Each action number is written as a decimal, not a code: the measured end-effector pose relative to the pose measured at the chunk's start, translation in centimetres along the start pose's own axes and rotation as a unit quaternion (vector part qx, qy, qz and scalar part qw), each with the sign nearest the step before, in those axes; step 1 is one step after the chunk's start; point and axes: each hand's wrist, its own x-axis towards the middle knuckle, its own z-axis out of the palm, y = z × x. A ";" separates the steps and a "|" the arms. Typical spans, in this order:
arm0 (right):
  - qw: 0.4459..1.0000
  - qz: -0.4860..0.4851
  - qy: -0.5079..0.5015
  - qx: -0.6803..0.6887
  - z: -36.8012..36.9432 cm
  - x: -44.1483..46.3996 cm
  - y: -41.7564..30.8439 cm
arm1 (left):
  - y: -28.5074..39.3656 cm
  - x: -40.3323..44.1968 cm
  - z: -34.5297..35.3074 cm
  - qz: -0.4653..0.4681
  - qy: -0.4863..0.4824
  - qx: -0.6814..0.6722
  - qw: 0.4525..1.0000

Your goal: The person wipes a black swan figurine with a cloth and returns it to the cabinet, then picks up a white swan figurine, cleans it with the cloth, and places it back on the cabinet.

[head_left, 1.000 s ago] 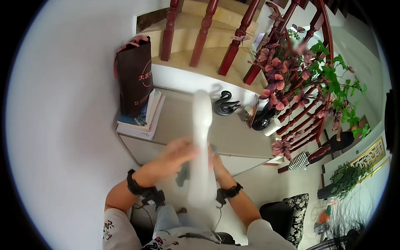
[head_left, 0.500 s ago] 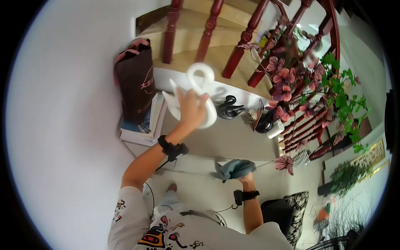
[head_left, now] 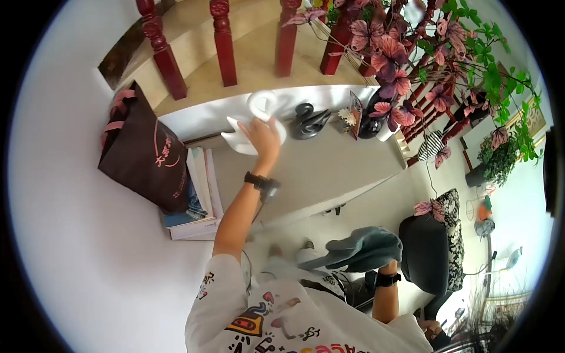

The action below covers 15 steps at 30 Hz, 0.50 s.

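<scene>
A white swan figurine [head_left: 236, 141] is at the back of the grey cabinet top [head_left: 306, 170], left of a black swan figurine [head_left: 312, 122]. My left hand [head_left: 265, 140] is closed round the white swan's body, below its curved neck. Low on the right, my right hand [head_left: 388, 265] holds a grey-green cloth [head_left: 365, 247], which hangs over it and hides most of the fingers.
A dark brown bag [head_left: 147, 156] leans on stacked books [head_left: 203, 188] at the cabinet's left. A small photo frame [head_left: 356, 115], a black vase [head_left: 372, 125] and pink flowers [head_left: 394, 56] are at the right. Behind rise red balusters [head_left: 223, 53]; a black seat [head_left: 424, 253] is lower right.
The white swan, upright between both hands at first, has moved to the back of the cabinet with my left hand. My right hand has moved away to the lower right with the cloth. The view has shifted.
</scene>
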 end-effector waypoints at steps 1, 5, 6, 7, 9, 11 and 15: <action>1.000 0.000 -0.010 -0.010 0.4 -0.3 -0.7 | 0.0 -0.1 0.7 0.001 0.001 0.007 1.000; 0.999 0.028 -0.027 0.027 1.7 0.1 -3.1 | 0.5 0.1 2.1 -0.012 -0.019 0.011 1.000; 0.999 0.018 -0.040 0.004 2.4 0.4 -4.1 | 0.7 0.1 2.5 -0.015 -0.007 0.027 1.000; 0.998 0.013 -0.065 0.005 2.6 1.0 -4.5 | 0.7 0.3 2.9 -0.013 0.003 0.028 1.000; 0.992 0.006 -0.122 0.033 2.7 2.0 -4.9 | 0.7 0.1 3.4 -0.009 0.017 0.034 0.999; 0.986 0.003 -0.163 0.036 2.1 2.8 -4.6 | 0.9 0.3 3.8 -0.008 0.030 0.028 0.999; 0.986 0.013 -0.162 -0.026 2.2 3.7 -4.3 | -0.1 -0.1 4.7 -0.004 0.027 0.006 1.000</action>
